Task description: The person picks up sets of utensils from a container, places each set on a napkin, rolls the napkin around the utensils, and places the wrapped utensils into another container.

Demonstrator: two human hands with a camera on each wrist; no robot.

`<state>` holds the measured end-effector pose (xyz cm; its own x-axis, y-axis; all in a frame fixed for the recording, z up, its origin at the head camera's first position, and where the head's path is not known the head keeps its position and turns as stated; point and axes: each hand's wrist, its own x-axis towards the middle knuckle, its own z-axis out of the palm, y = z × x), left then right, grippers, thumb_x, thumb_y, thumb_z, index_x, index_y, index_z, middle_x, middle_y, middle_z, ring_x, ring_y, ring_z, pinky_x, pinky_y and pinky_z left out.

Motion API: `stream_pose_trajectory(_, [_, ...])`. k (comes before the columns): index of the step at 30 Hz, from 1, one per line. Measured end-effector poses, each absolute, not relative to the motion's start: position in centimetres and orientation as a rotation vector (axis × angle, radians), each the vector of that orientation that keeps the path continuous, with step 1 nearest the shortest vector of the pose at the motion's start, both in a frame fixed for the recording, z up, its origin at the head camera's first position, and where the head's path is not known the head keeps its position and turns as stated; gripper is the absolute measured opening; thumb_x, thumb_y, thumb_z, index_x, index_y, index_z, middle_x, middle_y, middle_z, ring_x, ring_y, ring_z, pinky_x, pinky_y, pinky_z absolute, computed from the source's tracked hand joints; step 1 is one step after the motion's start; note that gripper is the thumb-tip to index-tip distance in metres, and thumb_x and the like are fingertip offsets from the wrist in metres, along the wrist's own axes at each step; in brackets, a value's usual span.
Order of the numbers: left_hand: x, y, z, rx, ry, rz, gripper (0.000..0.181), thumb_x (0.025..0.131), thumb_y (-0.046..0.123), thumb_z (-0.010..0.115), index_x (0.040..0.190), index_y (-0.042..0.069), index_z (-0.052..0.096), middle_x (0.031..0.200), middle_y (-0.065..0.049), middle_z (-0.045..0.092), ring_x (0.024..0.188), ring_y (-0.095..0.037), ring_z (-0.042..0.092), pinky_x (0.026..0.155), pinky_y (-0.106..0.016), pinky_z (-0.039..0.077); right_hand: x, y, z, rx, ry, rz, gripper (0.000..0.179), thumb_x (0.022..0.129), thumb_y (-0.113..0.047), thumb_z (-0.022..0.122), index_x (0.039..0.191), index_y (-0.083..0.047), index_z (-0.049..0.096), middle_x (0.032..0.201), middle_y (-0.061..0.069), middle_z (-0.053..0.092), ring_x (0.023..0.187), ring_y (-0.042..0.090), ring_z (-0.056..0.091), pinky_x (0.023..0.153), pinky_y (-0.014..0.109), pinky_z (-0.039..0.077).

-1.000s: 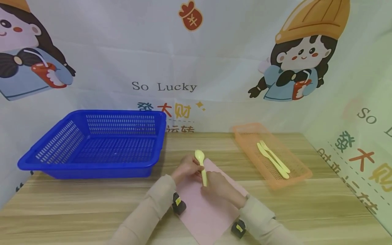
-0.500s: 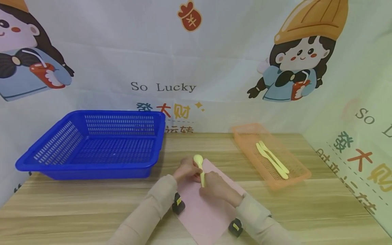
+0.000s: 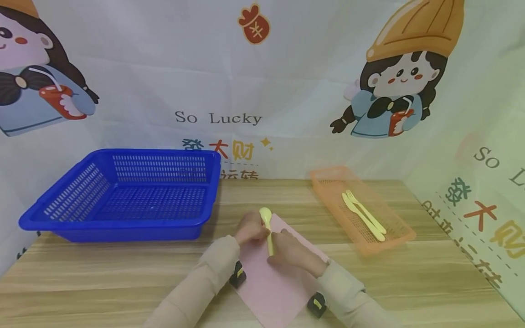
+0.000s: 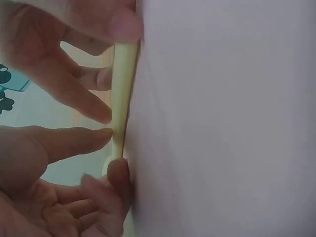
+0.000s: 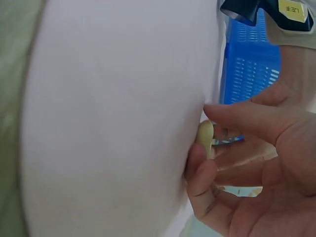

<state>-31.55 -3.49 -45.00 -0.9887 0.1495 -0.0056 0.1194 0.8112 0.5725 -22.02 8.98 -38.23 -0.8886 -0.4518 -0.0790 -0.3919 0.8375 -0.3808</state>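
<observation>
We locate the yellow spoon [image 3: 265,213] over the pink sheet [image 3: 275,291], about midway between the left and right edges of the table [image 3: 426,282], its bowl directed toward the back edge. We note the left hand [image 3: 251,229] with thumb and fingers clamped on the spoon near the bowl, and the right hand [image 3: 292,250] with fingers clamped on the handle. Near the table's back left corner we see the blue mesh basket [image 3: 119,223]; toward the back right corner, the orange mesh basket [image 3: 387,246] contains the yellow knife [image 3: 362,217] and yellow fork [image 3: 372,218].
</observation>
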Motion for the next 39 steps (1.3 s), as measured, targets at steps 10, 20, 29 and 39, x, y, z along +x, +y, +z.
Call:
stream_pose_trajectory(10, [-25.3, -3.5, -36.9, 0.244, 2.897, 0.911, 0.038, 0.070, 0.005, 0.068, 0.049, 0.011, 0.036, 0.044, 0.004, 0.035, 0.042, -0.008, 0.036, 0.039, -0.014, 0.027, -22.1, 10.0, -38.2, -0.854, 2.803, -0.590, 0.027, 0.069, -0.003, 0.069, 0.091, 0.004, 0.055, 0.074, 0.005, 0.044, 0.065, 0.014, 0.041, 0.055, 0.022, 0.039])
stream_pose_trajectory(20, [-26.6, -3.3, -38.2, 0.222, 2.875, 0.887, 0.030, 0.069, 0.005, 0.069, 0.053, 0.008, 0.044, 0.046, -0.001, 0.045, 0.040, -0.009, 0.041, 0.038, -0.016, 0.033, -22.1, 10.3, -38.2, -1.038, 2.800, -0.566, 0.040, 0.073, -0.002, 0.066, 0.110, 0.006, 0.056, 0.081, 0.009, 0.050, 0.070, 0.014, 0.045, 0.058, 0.020, 0.040])
stream_pose_trajectory(29, [-26.4, -3.4, -38.1, 0.274, 2.904, 0.887, 0.039, 0.068, 0.005, 0.068, 0.049, 0.013, 0.035, 0.046, 0.003, 0.037, 0.040, -0.007, 0.035, 0.038, -0.014, 0.027, -21.9, 10.2, -38.5, -1.067, 2.815, -0.491, 0.035, 0.075, -0.004, 0.065, 0.109, 0.000, 0.061, 0.095, 0.014, 0.051, 0.079, 0.019, 0.052, 0.066, 0.023, 0.047])
stream_pose_trajectory(39, [-27.4, -3.4, -39.2, 0.236, 2.896, 0.868, 0.028, 0.069, 0.010, 0.071, 0.053, 0.006, 0.049, 0.049, -0.002, 0.048, 0.043, -0.012, 0.045, 0.040, -0.019, 0.036, -22.1, 10.2, -38.4, -1.075, 2.799, -0.461, 0.032, 0.077, -0.006, 0.063, 0.109, -0.003, 0.061, 0.096, 0.010, 0.050, 0.079, 0.016, 0.052, 0.070, 0.023, 0.047])
